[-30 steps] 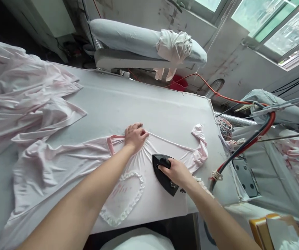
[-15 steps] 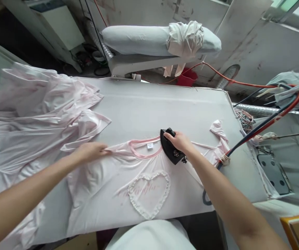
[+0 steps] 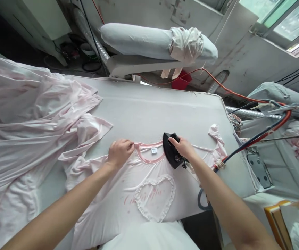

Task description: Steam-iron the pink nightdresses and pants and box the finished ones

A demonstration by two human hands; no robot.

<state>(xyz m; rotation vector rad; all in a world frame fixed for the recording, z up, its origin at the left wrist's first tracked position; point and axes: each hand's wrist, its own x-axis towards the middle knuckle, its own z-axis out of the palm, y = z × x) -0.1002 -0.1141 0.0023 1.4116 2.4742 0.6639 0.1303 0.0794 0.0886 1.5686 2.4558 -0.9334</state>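
Observation:
A pale pink T-shirt (image 3: 113, 208) with a pink neckband and a ruffled heart on its chest lies spread on the padded ironing table (image 3: 149, 111). My left hand (image 3: 120, 152) is closed, pinching the shirt at the left end of the neckband. In my right hand (image 3: 182, 146) is the handle of a black iron (image 3: 170, 152), its fingers wrapped round it. The iron rests on the shirt at the right side of the neckline, its tip towards the far side. A white label (image 3: 154, 150) shows inside the neck.
Heaped pink garments (image 3: 40, 114) cover the table's left side. Behind the table stands a padded sleeve board (image 3: 139, 40) with a bunched cloth (image 3: 187, 45) on it. Dark and red hoses (image 3: 258, 133) run from the iron to the upper right. A red bucket (image 3: 182, 80) sits behind the table.
My left hand has moved right, from the shirt's left shoulder to the neckband. The iron stays beside the neckline in my right hand. The view has shifted slightly.

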